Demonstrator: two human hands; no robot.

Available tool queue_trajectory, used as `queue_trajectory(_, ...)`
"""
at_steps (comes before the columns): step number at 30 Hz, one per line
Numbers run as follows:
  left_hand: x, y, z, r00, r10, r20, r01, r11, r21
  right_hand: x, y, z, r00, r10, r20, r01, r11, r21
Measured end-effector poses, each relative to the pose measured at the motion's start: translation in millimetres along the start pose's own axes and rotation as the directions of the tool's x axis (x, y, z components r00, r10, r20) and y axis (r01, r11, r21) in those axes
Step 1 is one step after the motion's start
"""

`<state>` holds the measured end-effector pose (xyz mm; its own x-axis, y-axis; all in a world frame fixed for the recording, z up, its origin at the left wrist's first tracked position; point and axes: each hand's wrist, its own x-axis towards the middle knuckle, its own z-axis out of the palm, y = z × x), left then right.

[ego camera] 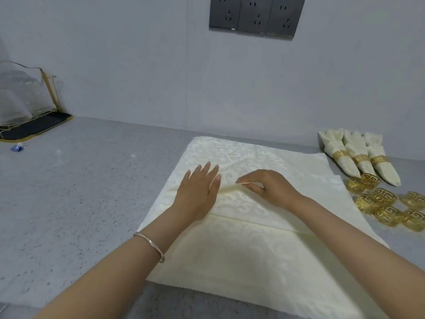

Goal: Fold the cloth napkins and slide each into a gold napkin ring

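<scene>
A cream patterned cloth napkin (pixel 248 249) lies spread on the grey counter, with a folded flap across its middle. My left hand (pixel 197 192) rests flat on the flap's left part, fingers together. My right hand (pixel 269 187) pinches the flap's corner between thumb and fingers, lifting it slightly. Three finished napkins (pixel 358 155) in gold rings lie at the far right. Several loose gold napkin rings (pixel 388 206) sit just in front of them, right of the cloth.
A gold-wire rack with glassware (pixel 25 104) on a dark mat stands at the far left by the wall. A small blue object (pixel 17 147) lies near it. Wall sockets (pixel 256 16) are above. The grey counter (pixel 80 192) stretches left of the napkin.
</scene>
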<state>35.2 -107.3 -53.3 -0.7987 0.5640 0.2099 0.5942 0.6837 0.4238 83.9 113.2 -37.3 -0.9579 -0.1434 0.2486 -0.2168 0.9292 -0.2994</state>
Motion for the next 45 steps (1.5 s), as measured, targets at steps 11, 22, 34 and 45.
queue_trajectory(11,-14.0,14.4,21.9,0.941,-0.091,0.326,0.028,0.981,0.191,-74.8,5.5,-2.0,0.991,0.041,0.126,-0.039,0.999,-0.013)
queue_trajectory(22,-3.9,12.2,22.4,0.924,-0.126,0.361,0.086,0.989,0.124,-89.4,-2.8,4.8,0.987,0.039,0.154,-0.017,0.990,-0.143)
queue_trajectory(34,4.2,13.4,43.8,0.977,-0.137,0.163,0.103,0.974,0.202,-75.2,-16.7,6.7,0.990,0.144,-0.012,-0.144,0.981,-0.128)
queue_trajectory(45,4.3,9.4,51.7,0.987,-0.109,0.115,0.076,0.964,0.256,16.6,-16.2,47.5,0.967,0.141,0.211,-0.145,0.989,0.004)
